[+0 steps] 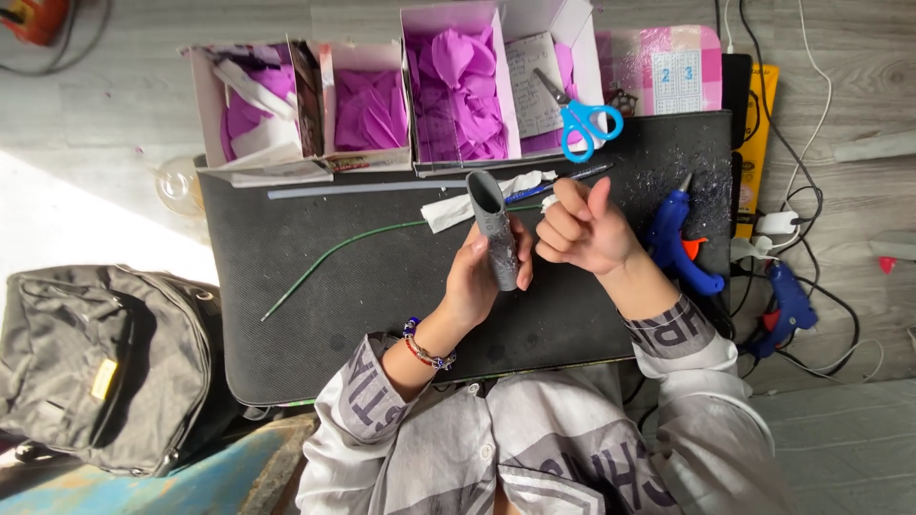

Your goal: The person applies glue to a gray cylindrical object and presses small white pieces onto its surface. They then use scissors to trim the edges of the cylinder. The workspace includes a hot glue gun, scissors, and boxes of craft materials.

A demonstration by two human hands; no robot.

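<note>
My left hand point(474, 278) grips a grey tube point(496, 229) and holds it upright above the black mat point(363, 296); its open end points away from me. My right hand point(577, 229) is curled beside the tube's upper part, fingers folded and thumb up; whether it pinches anything small I cannot tell. A thin green wire stem point(334, 253) lies on the mat to the left. A white paper scrap point(458, 205) and a blue pen point(558, 181) lie just behind the tube.
Open white boxes of purple petals point(458, 86) line the mat's far edge, with blue-handled scissors point(582, 119) on one. A blue glue gun point(677, 238) lies on the mat's right side, another point(787, 310) among cables on the floor. A black backpack point(95, 367) sits at left.
</note>
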